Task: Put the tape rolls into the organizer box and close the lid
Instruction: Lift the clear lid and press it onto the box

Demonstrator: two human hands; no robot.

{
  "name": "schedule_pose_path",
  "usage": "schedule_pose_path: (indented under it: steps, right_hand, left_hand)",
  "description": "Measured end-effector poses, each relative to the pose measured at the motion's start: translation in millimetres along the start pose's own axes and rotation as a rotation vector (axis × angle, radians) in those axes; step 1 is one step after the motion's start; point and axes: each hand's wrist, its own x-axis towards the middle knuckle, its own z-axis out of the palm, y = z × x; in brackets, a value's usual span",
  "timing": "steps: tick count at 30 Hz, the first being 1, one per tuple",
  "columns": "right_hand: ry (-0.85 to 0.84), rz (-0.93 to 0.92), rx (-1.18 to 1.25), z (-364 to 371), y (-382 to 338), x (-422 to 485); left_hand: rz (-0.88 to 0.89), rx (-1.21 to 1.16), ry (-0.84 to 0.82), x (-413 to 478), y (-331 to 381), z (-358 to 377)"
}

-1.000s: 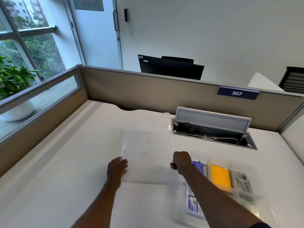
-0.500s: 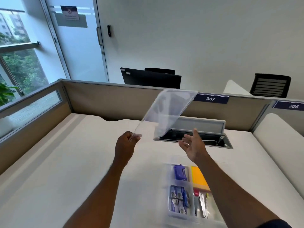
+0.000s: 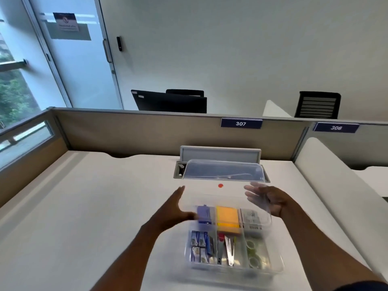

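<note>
Bare forearms; dark sleeve edge at right arm.

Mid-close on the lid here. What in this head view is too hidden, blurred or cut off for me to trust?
- Lid seating: clear plastic and motion blur hide whether its edges have met the organizer box.
- Tape rolls: blurred in the right compartment; their count is unreadable.
- Right hand: fingers sit behind the lid, so contact is unclear.
- Left hand: blurred at the lid's edge.
- Box labels: too small to read.
- Both elbows: cut off by the bottom edge.
</note>
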Motion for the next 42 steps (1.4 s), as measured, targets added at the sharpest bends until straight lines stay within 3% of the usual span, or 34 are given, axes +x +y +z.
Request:
schedule_pose_path:
  steps: [1, 4, 7, 11, 15, 24, 37, 42]
  right_hand:
    - [0.025, 0.021, -0.025, -8.9, 4.9, -0.4]
    - [0.054, 0.068, -0.145, -26.7, 21.8, -2.8]
    - [0.134, 0.053, -0.346, -29.0, 36.7, -6.3]
    - [0.363, -0.116, -0.762, -30.5, 66.1, -2.9]
    - [0.514, -0.172, -1.197, -30.9, 86.6, -10.6]
    - [0.654, -0.193, -1.429, -34.1, 92.9, -15.6]
    - [0.637, -0.113, -1.596, -41.1, 104.2, -15.9]
    - [0.576, -0.138, -1.420, -49.3, 109.8, -20.1]
  left_hand:
    - [-0.106, -0.126, -0.027, 0.9, -5.3, 7.0]
    - [-0.391, -0.356, 0.136, 4.9, -19.4, 25.4]
    - [-0.461, -0.489, 0.166, 11.7, -31.7, 44.0]
    - [-0.452, -0.110, 0.214, 19.0, -63.2, 69.2]
    - [-0.411, -0.066, 0.206, 7.8, -50.3, 81.0]
    - [-0.337, -0.103, 0.245, -5.6, -3.9, 87.6]
    - [-0.320, -0.019, 0.314, -4.4, -25.7, 104.5]
    - [-0.345, 0.005, 0.346, -6.0, -26.0, 114.1]
